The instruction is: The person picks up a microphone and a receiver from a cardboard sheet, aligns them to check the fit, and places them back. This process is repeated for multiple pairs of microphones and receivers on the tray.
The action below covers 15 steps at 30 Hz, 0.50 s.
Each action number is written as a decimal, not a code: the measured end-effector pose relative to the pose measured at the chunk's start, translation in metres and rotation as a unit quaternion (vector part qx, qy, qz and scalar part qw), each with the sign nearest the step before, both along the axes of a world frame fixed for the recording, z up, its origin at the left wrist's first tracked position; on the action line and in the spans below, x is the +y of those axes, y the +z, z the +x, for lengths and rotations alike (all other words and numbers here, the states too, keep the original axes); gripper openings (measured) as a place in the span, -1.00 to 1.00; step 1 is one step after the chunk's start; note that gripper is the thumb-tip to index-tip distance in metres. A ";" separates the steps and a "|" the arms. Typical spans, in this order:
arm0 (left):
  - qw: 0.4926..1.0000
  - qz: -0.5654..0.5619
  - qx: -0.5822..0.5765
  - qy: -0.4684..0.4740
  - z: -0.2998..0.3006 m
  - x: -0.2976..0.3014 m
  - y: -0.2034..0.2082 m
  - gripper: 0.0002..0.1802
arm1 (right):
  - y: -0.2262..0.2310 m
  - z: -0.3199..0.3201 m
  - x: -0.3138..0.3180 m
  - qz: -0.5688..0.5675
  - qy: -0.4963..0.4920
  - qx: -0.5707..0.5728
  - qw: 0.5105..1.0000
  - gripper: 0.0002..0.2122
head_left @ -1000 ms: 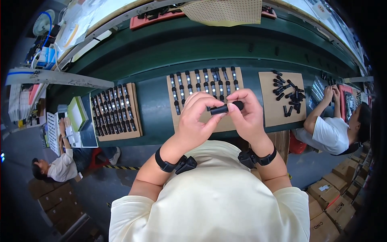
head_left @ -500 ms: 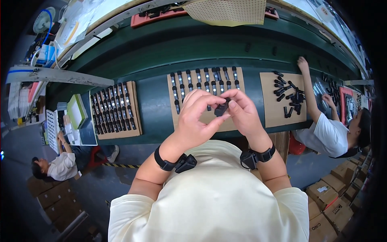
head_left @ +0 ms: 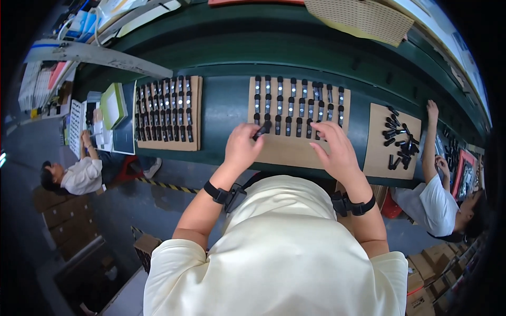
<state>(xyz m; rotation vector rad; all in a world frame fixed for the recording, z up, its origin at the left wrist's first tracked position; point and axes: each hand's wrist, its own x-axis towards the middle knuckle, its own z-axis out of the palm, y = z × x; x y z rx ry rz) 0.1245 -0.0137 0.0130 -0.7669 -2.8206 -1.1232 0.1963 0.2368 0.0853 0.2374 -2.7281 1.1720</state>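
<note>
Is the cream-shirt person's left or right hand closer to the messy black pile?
Right. The right hand is left of the pile; the left hand is even farther left.

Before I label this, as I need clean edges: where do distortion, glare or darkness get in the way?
In the head view, the bench bows along its edges, with a pale sheen between the left board and middle board; the picture's corners fall to black; the device in the left hand shows dark, with little detail.
</note>
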 end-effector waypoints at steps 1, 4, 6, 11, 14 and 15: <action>0.996 -0.012 -0.079 0.048 0.004 -0.012 -0.014 -0.78 | -0.006 0.001 0.003 0.012 -0.001 -0.013 1.000 -0.61; 0.960 -0.034 -0.239 0.141 0.016 -0.031 -0.047 -0.78 | -0.016 0.004 0.010 0.029 -0.005 -0.053 0.998 -0.62; 0.954 -0.041 -0.267 0.130 0.023 -0.036 -0.064 -0.75 | -0.020 0.005 0.013 0.038 -0.015 -0.100 0.994 -0.62; 0.942 -0.091 -0.294 0.132 0.024 -0.026 -0.081 -0.70 | -0.025 0.002 0.015 0.059 -0.010 -0.107 0.992 -0.63; 0.937 -0.118 -0.303 0.130 0.018 -0.023 -0.086 -0.67 | -0.025 0.001 0.016 0.068 0.003 -0.076 0.995 -0.64; 0.934 -0.132 -0.306 0.130 0.016 -0.021 -0.087 -0.66 | -0.025 0.001 0.017 0.068 0.002 -0.077 0.995 -0.64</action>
